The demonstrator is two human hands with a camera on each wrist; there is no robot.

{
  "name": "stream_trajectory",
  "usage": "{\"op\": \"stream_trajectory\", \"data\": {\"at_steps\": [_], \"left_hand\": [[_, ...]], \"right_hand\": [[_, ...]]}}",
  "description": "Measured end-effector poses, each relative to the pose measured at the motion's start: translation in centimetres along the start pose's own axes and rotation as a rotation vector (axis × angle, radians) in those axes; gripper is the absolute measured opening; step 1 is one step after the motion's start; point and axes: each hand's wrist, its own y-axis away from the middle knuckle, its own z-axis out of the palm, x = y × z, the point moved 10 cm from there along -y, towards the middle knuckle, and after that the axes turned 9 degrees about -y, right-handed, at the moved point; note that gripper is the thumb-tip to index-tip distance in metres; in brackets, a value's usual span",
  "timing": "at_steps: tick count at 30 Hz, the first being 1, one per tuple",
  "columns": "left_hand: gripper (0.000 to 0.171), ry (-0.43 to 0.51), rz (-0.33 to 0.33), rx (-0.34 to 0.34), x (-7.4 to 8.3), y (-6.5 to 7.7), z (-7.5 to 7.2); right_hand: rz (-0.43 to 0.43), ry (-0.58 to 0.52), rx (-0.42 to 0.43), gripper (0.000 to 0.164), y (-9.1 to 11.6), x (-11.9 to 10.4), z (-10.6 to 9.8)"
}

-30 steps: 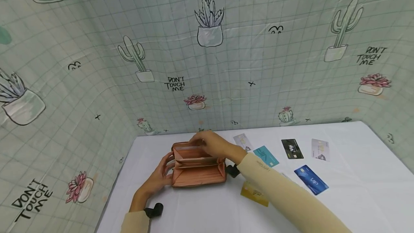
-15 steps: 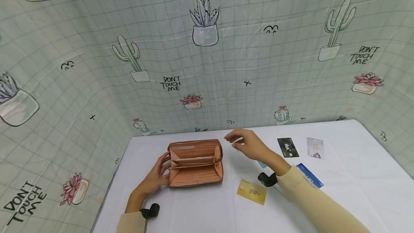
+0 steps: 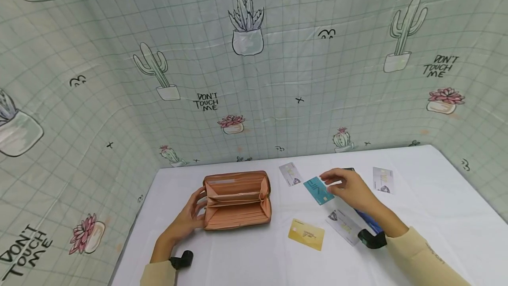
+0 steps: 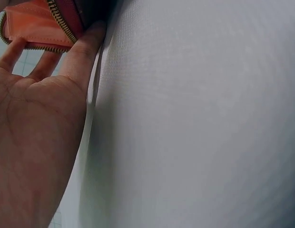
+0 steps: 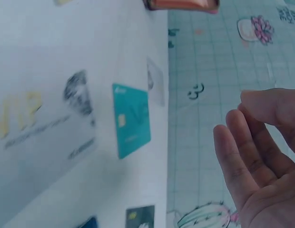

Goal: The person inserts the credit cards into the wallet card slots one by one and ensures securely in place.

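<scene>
A tan zip-around wallet (image 3: 238,219) lies unfolded on the white table, its pockets facing up. My left hand (image 3: 183,220) grips its left edge; the left wrist view has the thumb and fingers around the brass-zipped side of the wallet (image 4: 35,28). Over to the right, my right hand (image 3: 351,191) hovers by the teal card (image 3: 319,190), thumb and fingers loosely bent. Nothing sits between those fingers in the right wrist view, where the hand (image 5: 266,180) appears apart from the teal card (image 5: 132,121).
Around the right hand lie a gold card (image 3: 306,234), a silver card (image 3: 344,227), and a blue card (image 3: 371,220) partly under the forearm. Farther back are two more silver cards, one near the wallet (image 3: 290,174). The hand mostly hides a black card (image 3: 349,169). A patterned cloth (image 3: 278,78) stands behind.
My right hand has left the wallet's inside and swung right, over to the teal card. The left hand keeps its hold on the wallet, which stays put.
</scene>
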Motion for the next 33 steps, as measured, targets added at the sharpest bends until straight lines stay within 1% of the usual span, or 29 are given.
{"op": "stream_trajectory", "data": {"at_steps": [8, 13, 19, 27, 33], "left_hand": [[0.106, -0.001, 0.0, 0.0, -0.1, 0.1, 0.1], [0.107, 0.002, 0.001, -0.001, -0.2, 0.0, 0.1], [0.108, 0.003, 0.002, 0.002, -0.2, 0.0, 0.1], [0.108, 0.005, -0.001, 0.007, -0.3, 0.0, 0.0], [0.108, 0.012, 0.014, -0.001, -0.2, 0.0, 0.1]], "right_hand": [[0.085, 0.019, 0.057, 0.033, 3.1, 2.8, -2.9], [0.143, 0.038, 0.065, 0.035, 4.8, 3.9, -4.1], [0.173, 0.07, 0.082, 0.037, 6.6, 5.0, -5.4], [0.212, 0.097, 0.112, 0.041, 8.2, 6.5, -6.8], [0.221, 0.129, 0.143, 0.044, 9.3, 7.3, -7.6]]}}
